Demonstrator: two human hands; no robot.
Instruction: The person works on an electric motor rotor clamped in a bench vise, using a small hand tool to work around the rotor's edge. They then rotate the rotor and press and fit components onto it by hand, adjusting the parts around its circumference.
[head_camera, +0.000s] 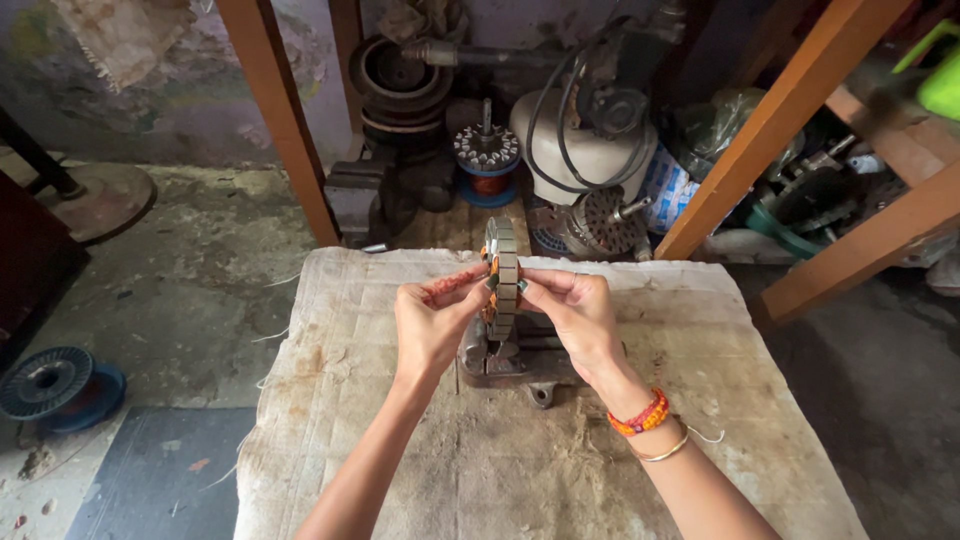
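- The left hand (432, 318) pinches the left face of a round laminated metal stator (502, 275), thumb and fingertips closed on it.
- The right hand (572, 312) grips the stator's right face the same way, fingers pressed together on the rim; an orange bead bracelet and a thin metal bangle sit on that wrist.
- The stator stands on edge, seen edge-on: grey stacked plates with ridged slots, and copper-orange winding showing at the sides. It is held above a small rusty iron vise (515, 358).
- The vise rests on the counter (400, 450), which is covered by a coarse, stained, pale sackcloth with frayed threads.
- Behind the counter, a second stator with copper windings (488, 160) stands on a shaft, beside a cream rounded motor housing (585, 150) looped with black cable.
- A blue-and-white printed package (668, 190) lies just right of the housing, partly hidden by an orange wooden beam (770, 120).
- On the rough concrete floor (190, 290) at the left lies a blue spool (55, 385) with a dark ribbed disc.
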